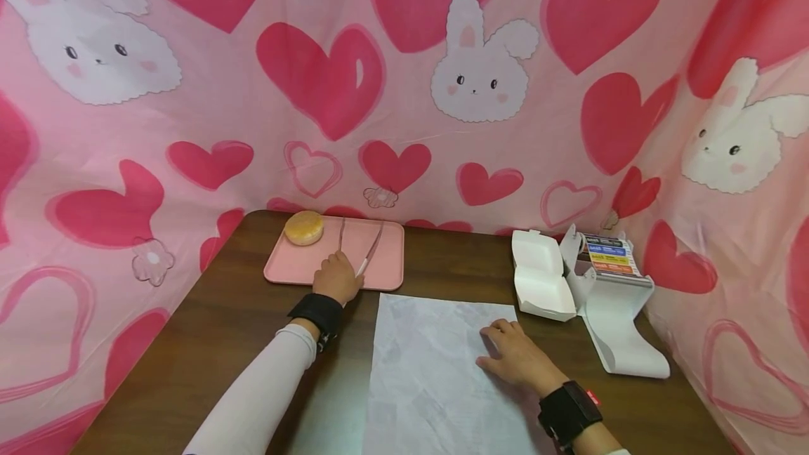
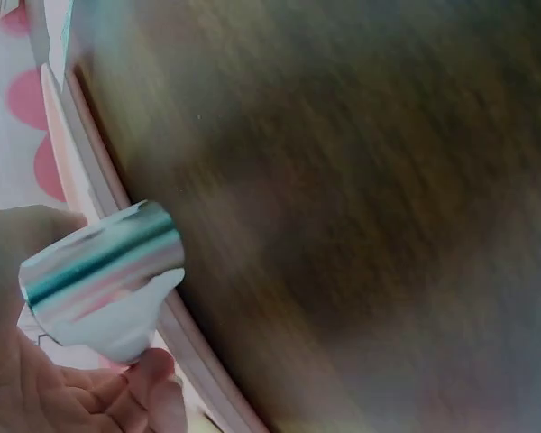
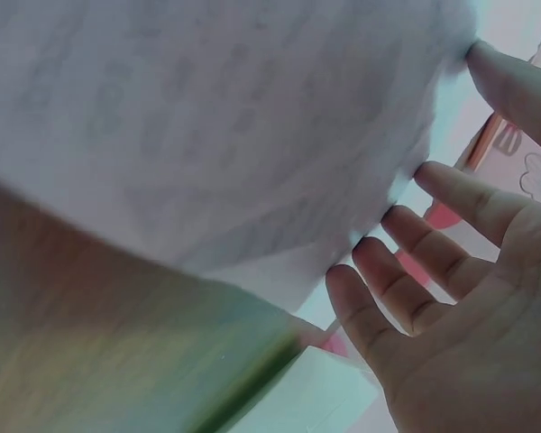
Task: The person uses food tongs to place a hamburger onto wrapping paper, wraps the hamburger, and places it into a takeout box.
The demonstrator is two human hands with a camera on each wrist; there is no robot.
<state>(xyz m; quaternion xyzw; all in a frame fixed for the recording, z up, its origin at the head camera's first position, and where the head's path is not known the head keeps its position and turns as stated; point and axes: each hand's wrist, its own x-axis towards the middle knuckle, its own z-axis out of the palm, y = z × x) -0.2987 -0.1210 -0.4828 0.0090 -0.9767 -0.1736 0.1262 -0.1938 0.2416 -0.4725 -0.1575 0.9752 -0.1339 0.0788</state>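
In the head view my left hand (image 1: 337, 278) grips metal tongs (image 1: 373, 248), whose two arms stand apart over the pink tray (image 1: 387, 274). The left wrist view shows the shiny rounded end of the tongs (image 2: 108, 271) between thumb and fingers. A round golden bun (image 1: 304, 228) sits in the tray's far left corner, left of the tongs. My right hand (image 1: 520, 359) rests its spread fingertips on a large white sheet of paper (image 1: 436, 371). From the right wrist, the fingers (image 3: 433, 262) look extended against the paper and hold nothing.
Right of the paper stands an open white takeout box (image 1: 542, 276). Beside it is a dispenser (image 1: 609, 272) with coloured labels and a white paper strip (image 1: 626, 343) hanging out. A pink heart-and-rabbit curtain (image 1: 404, 90) borders the brown table (image 1: 208, 343).
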